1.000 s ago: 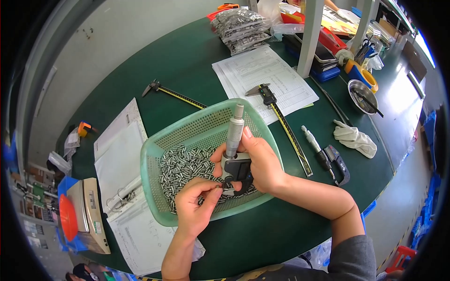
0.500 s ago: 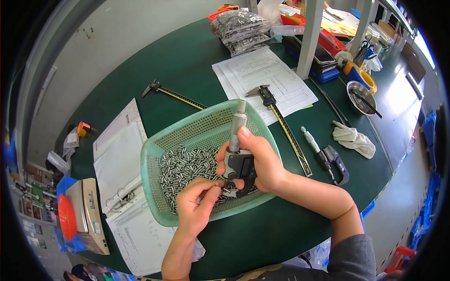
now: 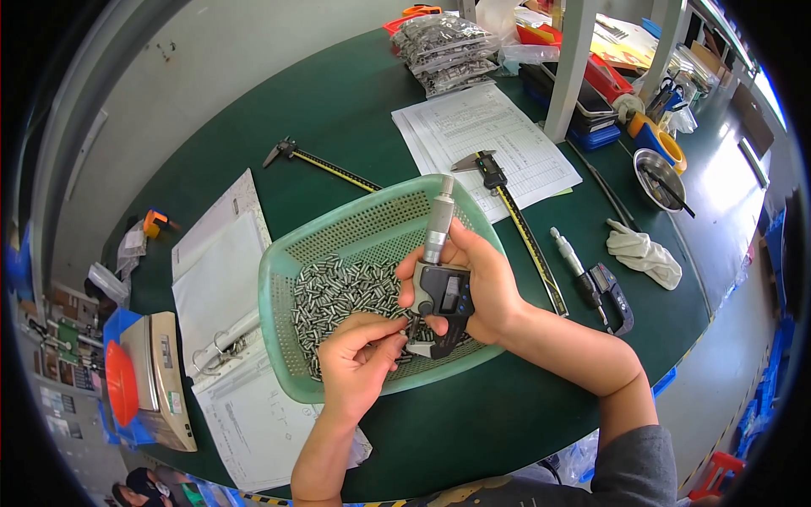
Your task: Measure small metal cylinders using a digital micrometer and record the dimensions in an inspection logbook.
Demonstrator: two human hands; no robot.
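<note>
My right hand (image 3: 490,287) is wrapped round a digital micrometer (image 3: 442,287), a dark frame with a small display and a silver barrel that points up and away from me. My left hand (image 3: 359,363) is closed, thumb and forefinger pinched at the micrometer's measuring gap. A small metal pin sits between those fingertips, mostly hidden by them. Both hands are over a light green perforated plastic basket (image 3: 283,359). Inside it lies a thick layer of short shiny metal pins (image 3: 338,300).
Two digital calipers (image 3: 530,241) (image 3: 334,171) lie beyond and right of the basket. Another micrometer (image 3: 596,287) and a white glove (image 3: 644,255) are at the right. Left are an open binder (image 3: 215,279) and a scale (image 3: 160,380). Bagged metal parts (image 3: 446,51) are stacked at the back.
The micrometer's display has turned more toward me, and its frame has shifted slightly away from my left fingertips. The whole view has drifted slightly; my left hand keeps its pinch.
</note>
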